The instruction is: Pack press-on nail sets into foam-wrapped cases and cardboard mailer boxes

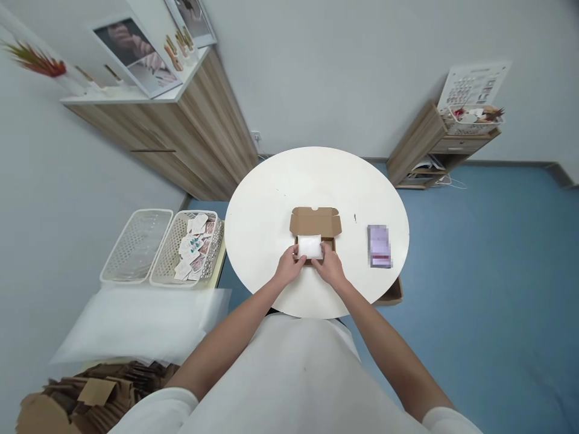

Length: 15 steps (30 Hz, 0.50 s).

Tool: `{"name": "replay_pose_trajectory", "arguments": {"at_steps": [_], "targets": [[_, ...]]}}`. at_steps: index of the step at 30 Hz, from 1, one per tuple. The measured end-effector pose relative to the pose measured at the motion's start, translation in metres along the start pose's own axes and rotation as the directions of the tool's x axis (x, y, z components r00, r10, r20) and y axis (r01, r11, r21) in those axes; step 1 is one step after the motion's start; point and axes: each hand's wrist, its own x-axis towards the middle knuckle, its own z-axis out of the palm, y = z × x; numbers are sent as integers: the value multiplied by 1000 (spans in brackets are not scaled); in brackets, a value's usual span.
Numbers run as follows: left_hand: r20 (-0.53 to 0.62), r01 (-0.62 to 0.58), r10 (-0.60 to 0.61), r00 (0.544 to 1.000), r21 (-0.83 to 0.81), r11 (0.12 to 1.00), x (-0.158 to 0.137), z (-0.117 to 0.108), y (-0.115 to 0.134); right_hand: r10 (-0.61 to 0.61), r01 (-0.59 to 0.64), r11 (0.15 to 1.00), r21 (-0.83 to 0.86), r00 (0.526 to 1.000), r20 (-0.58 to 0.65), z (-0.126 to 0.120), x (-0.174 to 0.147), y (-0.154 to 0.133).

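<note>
A small white wrapped packet (pixel 310 246) is held over an open cardboard box (pixel 315 222) on the round white table (pixel 316 175). My left hand (pixel 290 265) grips the packet's left end, and my right hand (pixel 330 265) grips its right end. The box's lid stands folded back on the far side, away from me. Part of the box's inside is hidden under the packet and my fingers.
A pixelated purple item (pixel 379 246) lies at the table's right. To the left are a white basket (pixel 208 265) of small packets, a second basket (pixel 136 247), translucent wrapping sheets (pixel 140 322) and folded cardboard (pixel 97 392). A wooden cabinet (pixel 212 120) stands behind.
</note>
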Motion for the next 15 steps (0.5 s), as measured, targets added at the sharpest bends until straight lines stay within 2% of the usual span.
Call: {"name": "replay_pose_trajectory", "arguments": {"at_steps": [4, 8, 12, 15], "targets": [[105, -12, -10, 994, 207, 978, 0, 15, 1, -14, 20, 998, -65, 996, 92, 4, 0, 20], [169, -90, 11, 986, 470, 878, -4, 19, 0, -51, 74, 985, -159, 988, 145, 10, -2, 28], [184, -161, 64, 981, 586, 794, -9, 17, -1, -118, 136, 979, -153, 986, 119, 1, -2, 35], [118, -160, 113, 987, 564, 810, -5, 8, -4, -143, 145, 986, -77, 989, 26, -17, 7, 42]]}}
